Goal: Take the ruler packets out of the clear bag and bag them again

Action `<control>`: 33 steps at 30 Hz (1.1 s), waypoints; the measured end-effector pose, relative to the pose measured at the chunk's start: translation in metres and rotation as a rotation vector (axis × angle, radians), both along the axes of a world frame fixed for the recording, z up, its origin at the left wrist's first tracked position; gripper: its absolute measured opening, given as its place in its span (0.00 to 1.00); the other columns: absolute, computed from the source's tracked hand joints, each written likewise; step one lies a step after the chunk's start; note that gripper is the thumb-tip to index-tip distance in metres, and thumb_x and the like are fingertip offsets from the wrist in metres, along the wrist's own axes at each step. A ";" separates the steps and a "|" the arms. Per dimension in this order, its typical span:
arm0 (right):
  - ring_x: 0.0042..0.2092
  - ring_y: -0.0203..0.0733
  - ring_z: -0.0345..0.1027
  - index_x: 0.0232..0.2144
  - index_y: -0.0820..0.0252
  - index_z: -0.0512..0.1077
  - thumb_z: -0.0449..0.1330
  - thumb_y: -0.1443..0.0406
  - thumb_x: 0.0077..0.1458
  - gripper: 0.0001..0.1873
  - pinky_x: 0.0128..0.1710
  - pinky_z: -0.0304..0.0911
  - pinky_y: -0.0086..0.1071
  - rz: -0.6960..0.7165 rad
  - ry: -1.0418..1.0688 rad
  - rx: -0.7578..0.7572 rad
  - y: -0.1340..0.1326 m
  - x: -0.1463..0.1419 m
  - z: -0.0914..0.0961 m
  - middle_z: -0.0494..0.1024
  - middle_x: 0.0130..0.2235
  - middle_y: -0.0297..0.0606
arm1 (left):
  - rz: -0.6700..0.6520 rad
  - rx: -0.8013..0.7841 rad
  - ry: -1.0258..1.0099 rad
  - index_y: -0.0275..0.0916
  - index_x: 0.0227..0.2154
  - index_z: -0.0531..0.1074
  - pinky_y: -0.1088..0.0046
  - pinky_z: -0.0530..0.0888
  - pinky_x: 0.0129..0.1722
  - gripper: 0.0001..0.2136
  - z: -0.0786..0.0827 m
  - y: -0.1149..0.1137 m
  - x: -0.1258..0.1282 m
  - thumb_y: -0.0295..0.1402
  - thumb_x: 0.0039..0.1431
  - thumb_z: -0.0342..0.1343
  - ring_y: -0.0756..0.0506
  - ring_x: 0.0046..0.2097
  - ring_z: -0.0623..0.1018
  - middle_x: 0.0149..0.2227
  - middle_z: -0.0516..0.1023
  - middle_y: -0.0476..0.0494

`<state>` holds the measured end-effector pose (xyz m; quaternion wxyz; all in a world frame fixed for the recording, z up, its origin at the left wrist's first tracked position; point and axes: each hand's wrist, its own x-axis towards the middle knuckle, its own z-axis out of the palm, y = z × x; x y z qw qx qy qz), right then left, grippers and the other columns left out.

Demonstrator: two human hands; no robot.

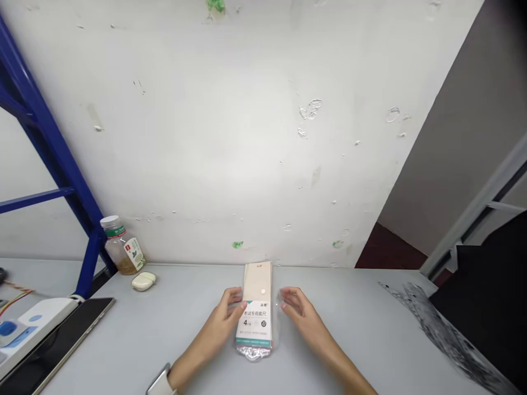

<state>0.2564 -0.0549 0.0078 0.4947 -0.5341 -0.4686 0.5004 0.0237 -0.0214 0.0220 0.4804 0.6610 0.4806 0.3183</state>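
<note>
A flat ruler set pack (257,323) stands out in the middle of the grey desk, its long side pointing toward the wall. It has a beige upper part, a white label with green bands and Chinese print, and a clear plastic sleeve around it. My left hand (226,318) grips the left edge, its thumb lying over the label. At the right, the curled fingers of my right hand (302,315) hold the loose edge of the clear sleeve. Some fingertips are hard to make out against the plastic. A white-banded watch (160,381) is on my left wrist.
Back left, a clear jar (125,247) with a white lid stands by a blue metal frame (57,126). A cream oval case (144,281) lies beside it. Nearer are a phone-like black slab (57,343) and a white power strip (39,318). Crumpled clear plastic (444,323) and a black item lie right.
</note>
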 end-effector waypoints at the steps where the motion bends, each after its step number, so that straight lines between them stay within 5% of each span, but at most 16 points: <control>1: 0.62 0.51 0.60 0.42 0.51 0.70 0.64 0.53 0.49 0.19 0.60 0.58 0.44 0.000 0.000 0.007 0.000 0.000 -0.001 0.73 0.56 0.41 | -0.010 -0.006 -0.019 0.43 0.53 0.63 0.56 0.69 0.57 0.22 0.001 -0.001 0.000 0.50 0.62 0.49 0.39 0.60 0.69 0.56 0.72 0.35; 9: 0.63 0.49 0.59 0.46 0.52 0.69 0.61 0.54 0.54 0.19 0.61 0.58 0.44 0.032 -0.033 0.053 0.002 -0.001 -0.013 0.71 0.58 0.42 | -0.013 0.004 -0.059 0.43 0.53 0.64 0.57 0.72 0.54 0.20 -0.002 -0.002 0.001 0.46 0.62 0.51 0.39 0.55 0.74 0.55 0.73 0.37; 14: 0.65 0.46 0.57 0.61 0.52 0.59 0.49 0.48 0.61 0.30 0.61 0.59 0.40 0.086 -0.321 0.072 0.014 0.018 -0.012 0.62 0.65 0.42 | 0.019 0.282 0.296 0.43 0.57 0.62 0.56 0.66 0.59 0.21 -0.007 0.011 -0.007 0.45 0.65 0.46 0.39 0.61 0.67 0.61 0.68 0.38; 18: 0.70 0.48 0.39 0.65 0.49 0.53 0.47 0.43 0.60 0.36 0.69 0.38 0.45 0.124 -0.661 0.118 0.027 0.045 -0.002 0.47 0.70 0.34 | -0.072 0.556 0.699 0.44 0.57 0.65 0.50 0.53 0.65 0.22 -0.006 0.037 -0.033 0.48 0.65 0.47 0.36 0.66 0.60 0.65 0.63 0.42; 22: 0.71 0.51 0.29 0.65 0.43 0.52 0.50 0.40 0.56 0.39 0.68 0.20 0.51 0.293 -0.930 0.170 0.033 0.061 0.002 0.41 0.71 0.29 | -0.176 0.607 0.868 0.51 0.62 0.61 0.48 0.53 0.65 0.23 -0.005 0.056 -0.060 0.49 0.67 0.42 0.38 0.67 0.57 0.67 0.59 0.50; 29: 0.71 0.54 0.25 0.67 0.41 0.42 0.43 0.39 0.58 0.39 0.67 0.21 0.58 0.408 -1.170 0.130 0.035 0.062 -0.001 0.35 0.71 0.29 | -0.205 0.596 0.974 0.55 0.67 0.45 0.46 0.47 0.66 0.28 -0.011 0.061 -0.070 0.53 0.67 0.38 0.37 0.70 0.47 0.70 0.45 0.54; 33: 0.70 0.55 0.25 0.67 0.41 0.42 0.42 0.39 0.59 0.39 0.67 0.22 0.58 0.409 -1.191 0.135 0.035 0.061 0.002 0.36 0.71 0.28 | -0.230 0.608 0.976 0.56 0.67 0.44 0.47 0.47 0.66 0.28 -0.012 0.063 -0.069 0.53 0.67 0.38 0.37 0.69 0.49 0.70 0.47 0.54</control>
